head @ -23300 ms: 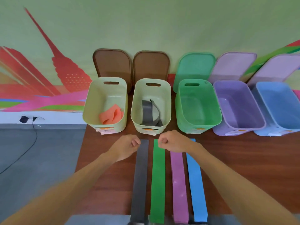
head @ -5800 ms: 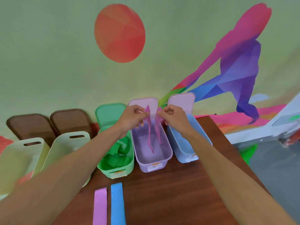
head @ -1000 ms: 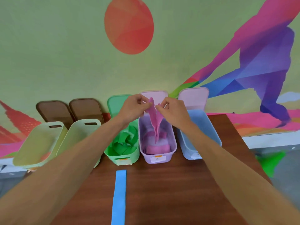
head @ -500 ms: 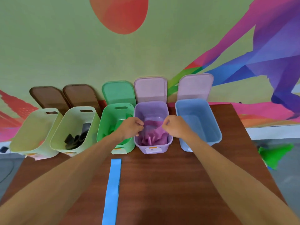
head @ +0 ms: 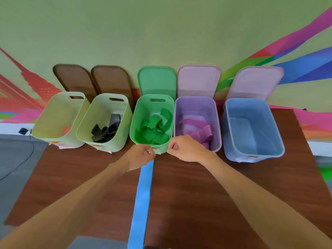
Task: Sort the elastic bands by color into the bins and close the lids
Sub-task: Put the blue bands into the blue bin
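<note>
A long blue band (head: pixel 142 194) lies flat on the brown table (head: pixel 206 198), running from the near edge towards the bins. My left hand (head: pixel 139 156) is closed over its far end. My right hand (head: pixel 185 149) is a fist beside it, in front of the purple bin (head: pixel 195 97), and shows nothing in it. Pink bands (head: pixel 195 130) lie crumpled in the purple bin. The blue bin (head: pixel 246 100) at the right holds nothing. The green bin (head: pixel 154 96) holds green bands (head: pixel 154 130).
Two cream bins stand at the left: one (head: pixel 107 95) with grey bands (head: pixel 106 130), the other (head: pixel 62 112) showing a bit of orange. All five lids lean on the wall behind: two brown (head: pixel 71 78), one green (head: pixel 156 79), two lilac (head: pixel 197 79).
Both hands let the pink band drop into the purple bin and drew back to the table. My left hand now sits on the blue band's far end. My view tilted down.
</note>
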`<state>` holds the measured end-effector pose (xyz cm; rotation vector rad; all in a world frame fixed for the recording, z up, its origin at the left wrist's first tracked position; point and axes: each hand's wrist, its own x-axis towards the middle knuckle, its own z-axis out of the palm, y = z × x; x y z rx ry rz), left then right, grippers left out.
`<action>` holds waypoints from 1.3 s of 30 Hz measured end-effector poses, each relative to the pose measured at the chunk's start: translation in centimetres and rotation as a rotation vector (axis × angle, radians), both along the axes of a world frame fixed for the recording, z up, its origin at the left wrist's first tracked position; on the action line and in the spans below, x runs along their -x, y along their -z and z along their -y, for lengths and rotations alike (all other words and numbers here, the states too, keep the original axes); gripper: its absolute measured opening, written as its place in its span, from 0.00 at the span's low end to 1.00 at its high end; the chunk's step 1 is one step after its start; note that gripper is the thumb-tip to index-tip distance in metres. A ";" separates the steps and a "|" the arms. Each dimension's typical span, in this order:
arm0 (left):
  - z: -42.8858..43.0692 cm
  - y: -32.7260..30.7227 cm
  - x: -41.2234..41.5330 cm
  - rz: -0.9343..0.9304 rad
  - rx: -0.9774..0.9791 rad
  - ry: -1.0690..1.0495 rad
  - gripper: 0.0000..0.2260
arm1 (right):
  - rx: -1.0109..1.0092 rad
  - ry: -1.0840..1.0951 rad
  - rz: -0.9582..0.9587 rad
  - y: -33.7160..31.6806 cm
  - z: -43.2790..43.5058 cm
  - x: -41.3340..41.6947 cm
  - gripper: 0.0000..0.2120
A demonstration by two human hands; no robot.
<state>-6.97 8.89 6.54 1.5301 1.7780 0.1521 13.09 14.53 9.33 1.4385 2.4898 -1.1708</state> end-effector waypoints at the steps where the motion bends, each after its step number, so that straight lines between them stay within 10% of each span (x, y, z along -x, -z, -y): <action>1: 0.4 1.0 0.9 0.007 0.022 0.002 0.06 | 0.014 -0.009 0.015 0.4 0.5 0.7 0.07; 13: 1.7 11.6 4.0 -0.128 -0.073 -0.032 0.20 | 0.204 -0.013 0.277 7.2 2.2 3.0 0.08; 39: 3.8 9.5 6.0 0.024 -0.157 -0.126 0.01 | 0.090 0.089 0.189 11.8 3.8 7.6 0.15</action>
